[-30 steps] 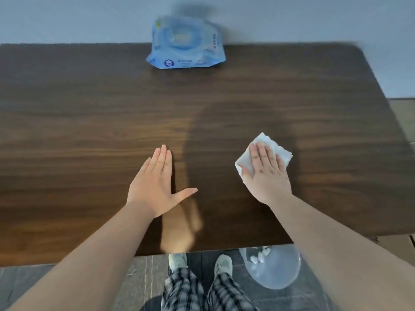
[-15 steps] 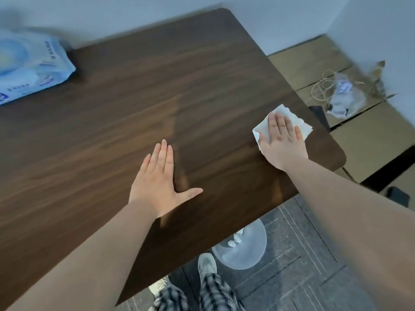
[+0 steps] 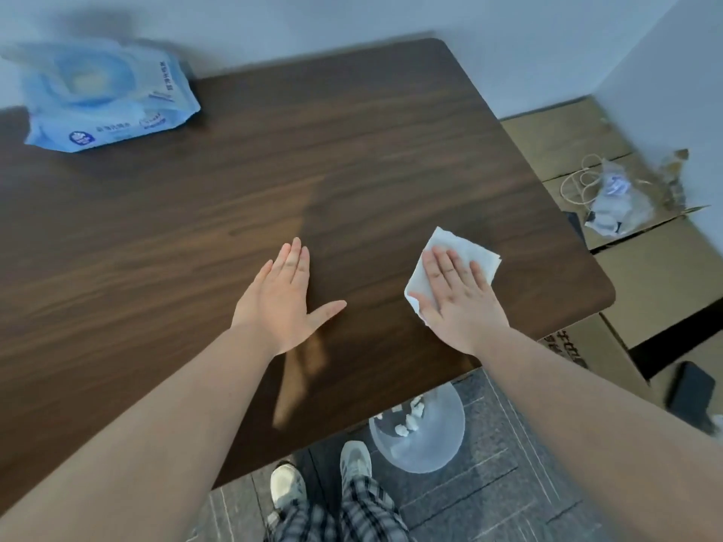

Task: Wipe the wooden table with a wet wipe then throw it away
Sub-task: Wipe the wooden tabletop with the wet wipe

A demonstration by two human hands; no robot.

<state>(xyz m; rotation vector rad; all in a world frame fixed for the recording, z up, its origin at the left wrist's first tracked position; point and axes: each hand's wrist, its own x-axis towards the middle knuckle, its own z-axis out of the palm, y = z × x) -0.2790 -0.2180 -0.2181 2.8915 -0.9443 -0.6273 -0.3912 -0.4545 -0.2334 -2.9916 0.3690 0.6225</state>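
Observation:
My right hand (image 3: 455, 297) lies flat on a folded white wet wipe (image 3: 471, 250), pressing it onto the dark wooden table (image 3: 195, 236) near the table's right side. The wipe's far corners stick out past my fingertips. My left hand (image 3: 283, 297) rests palm down on the table's middle, fingers together, thumb spread, holding nothing. A translucent round bin (image 3: 420, 444) with a few crumpled white wipes inside stands on the floor below the table's near edge.
A blue wet-wipe pack (image 3: 105, 95) lies at the table's far left. Cardboard boxes (image 3: 641, 275) with a cable and a plastic bag sit right of the table. A dark phone (image 3: 690, 395) lies further right. My shoes (image 3: 289, 488) stand on the grey tiled floor.
My right hand slid the wipe out to the table's right edge and has come back toward the middle. The view swung right, then partly back. My left hand stayed put.

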